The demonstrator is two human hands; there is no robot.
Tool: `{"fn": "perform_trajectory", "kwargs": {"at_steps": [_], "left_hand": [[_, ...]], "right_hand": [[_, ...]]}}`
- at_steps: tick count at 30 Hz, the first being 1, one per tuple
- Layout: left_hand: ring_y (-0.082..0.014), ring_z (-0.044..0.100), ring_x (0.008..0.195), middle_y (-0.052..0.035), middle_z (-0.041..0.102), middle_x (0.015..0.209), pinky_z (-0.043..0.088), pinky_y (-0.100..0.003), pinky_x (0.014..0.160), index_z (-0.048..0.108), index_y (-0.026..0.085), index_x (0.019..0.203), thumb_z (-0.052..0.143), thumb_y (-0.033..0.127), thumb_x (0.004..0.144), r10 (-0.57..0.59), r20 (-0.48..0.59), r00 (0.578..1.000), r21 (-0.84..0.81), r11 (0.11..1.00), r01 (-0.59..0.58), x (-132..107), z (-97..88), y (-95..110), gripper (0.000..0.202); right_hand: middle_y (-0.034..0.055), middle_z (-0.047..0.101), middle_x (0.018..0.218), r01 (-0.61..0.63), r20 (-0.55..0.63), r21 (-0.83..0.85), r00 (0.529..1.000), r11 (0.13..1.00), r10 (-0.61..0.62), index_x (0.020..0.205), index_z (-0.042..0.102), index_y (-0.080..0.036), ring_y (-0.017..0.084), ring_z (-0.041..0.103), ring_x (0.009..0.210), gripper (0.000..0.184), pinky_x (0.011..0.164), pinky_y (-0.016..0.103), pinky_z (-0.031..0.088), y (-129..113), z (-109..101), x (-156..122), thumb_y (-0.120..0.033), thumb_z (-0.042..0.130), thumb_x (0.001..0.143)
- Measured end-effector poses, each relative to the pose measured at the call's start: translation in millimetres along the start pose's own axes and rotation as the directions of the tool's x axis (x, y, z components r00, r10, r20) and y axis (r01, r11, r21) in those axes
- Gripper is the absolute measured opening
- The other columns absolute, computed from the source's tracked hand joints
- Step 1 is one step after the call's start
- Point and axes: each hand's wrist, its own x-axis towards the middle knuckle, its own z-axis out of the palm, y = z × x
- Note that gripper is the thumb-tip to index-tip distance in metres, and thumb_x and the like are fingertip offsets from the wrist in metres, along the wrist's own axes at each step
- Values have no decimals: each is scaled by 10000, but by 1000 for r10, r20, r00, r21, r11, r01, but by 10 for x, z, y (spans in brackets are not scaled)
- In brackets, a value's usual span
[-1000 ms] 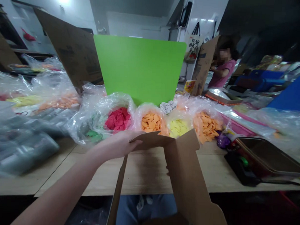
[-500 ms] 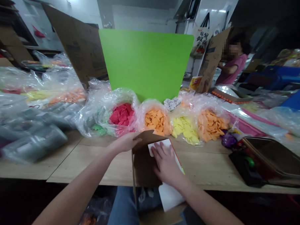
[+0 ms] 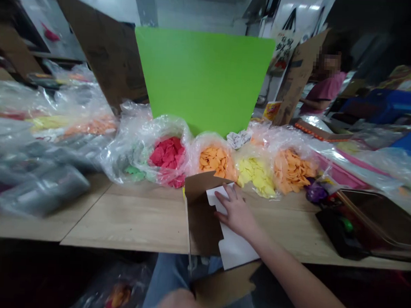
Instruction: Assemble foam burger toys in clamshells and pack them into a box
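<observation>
A cardboard box (image 3: 202,217), brown inside with a white panel (image 3: 237,248) along its right side, lies over the table's front edge above my lap. My right hand (image 3: 235,210) rests on that white panel with fingers spread. Low in the view, my left hand (image 3: 178,302) is blurred by motion beside the box's near flap (image 3: 223,286); its fingers cannot be made out. Beyond the box stand clear plastic bags of flat foam-like pieces: red pieces (image 3: 168,153), orange pieces (image 3: 214,160) and yellow pieces (image 3: 255,174).
Another bag of orange pieces (image 3: 293,169) is at the right, near a dark lidded bin (image 3: 376,220). Grey plastic-wrapped packs (image 3: 43,190) lie at the left. A green board (image 3: 205,81) stands behind the bags. A person in pink (image 3: 325,93) is at the far right.
My left hand has left the box's far left flap and come down to its near end. My right hand stays on the white panel, its fingers more spread.
</observation>
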Motion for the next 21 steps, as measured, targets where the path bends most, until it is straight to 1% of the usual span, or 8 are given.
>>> {"fn": "perform_trajectory", "kwargs": {"at_steps": [2,4,7,9,12,14,17,21], "left_hand": [[-213,554,1064,26,609,1144,523,-374,810,365,448,1294,445,267,819,70,39,997,19,997,-71,-190,130,195,514],[-217,484,1162,3,507,1287,460,-355,917,348,397,1324,498,213,812,101,57,993,152,982,-109,-189,260,251,564],[-316,259,1309,-76,253,1449,301,-477,1031,334,326,1349,558,173,788,115,-102,988,481,875,-52,-77,387,125,622],[-322,156,1342,-75,246,1452,196,-542,1055,344,334,1341,550,168,792,152,-150,977,576,816,-38,-56,456,10,609],[-247,302,1298,-81,469,1324,86,-510,1089,444,258,1288,469,214,835,123,110,986,570,805,-164,-141,604,-70,456],[-259,399,1234,-129,525,1265,68,-507,1087,506,168,1238,453,342,831,50,263,964,553,811,-193,-230,720,-60,446],[-322,367,1247,-179,457,1316,85,-561,1060,503,113,1236,481,510,756,-12,331,943,556,810,-185,-320,849,-41,623],[-234,438,1203,-90,516,1283,79,-498,1082,529,218,1214,420,255,841,-36,318,947,600,781,-172,-289,875,-154,391]], "right_hand": [[60,208,1460,-11,-11,-13,1000,1000,11,1292,429,-286,373,156,1304,510,878,510,390,-11,16,0,-452,483,814],[82,210,1454,-5,-23,-5,1000,1000,5,1293,433,-260,354,199,1291,513,913,491,372,4,-1,13,-469,458,826],[139,251,1415,-1,-67,17,998,1000,2,1272,466,-209,319,284,1247,517,960,442,342,33,-50,44,-486,426,838],[154,295,1379,-3,-102,22,995,1000,5,1251,489,-193,308,324,1210,503,972,426,331,25,-66,53,-478,423,842],[139,326,1354,-4,-144,17,990,1000,7,1211,523,-197,307,347,1173,432,948,421,348,-18,-37,13,-405,458,838],[128,337,1344,-10,-167,8,986,1000,11,1189,538,-193,306,361,1152,384,921,415,365,-27,0,-46,-321,469,833],[128,387,1303,9,-186,24,983,1000,-4,1136,568,-180,295,398,1107,338,904,417,371,28,-1,-91,-269,448,833],[132,497,1201,0,-309,172,950,985,54,1091,567,-154,263,413,1126,341,965,410,320,125,-211,165,-318,362,874]]}}
